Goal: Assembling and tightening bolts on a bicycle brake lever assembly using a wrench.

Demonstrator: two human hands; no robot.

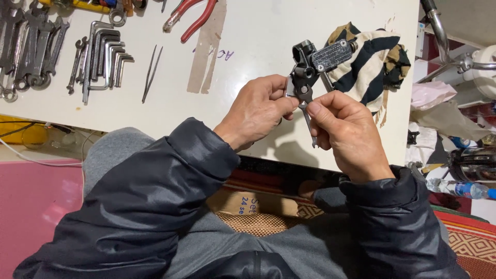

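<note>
Both hands worked a small wrench on a black metal part above the white table.

The left hand (258,108) pinched the black metal part (310,64) at its lower end; the right hand (347,132) gripped the small wrench (307,111) just below it, the striped cloth (374,62) lying beyond on the white table (248,31).

Being cut off by top edge: red-handled steel pliers (190,18) | running off left edge: row of grey steel spanners (28,49) | hiding behind right hand (347,135): lower shaft of small grey wrench (307,103)
</note>
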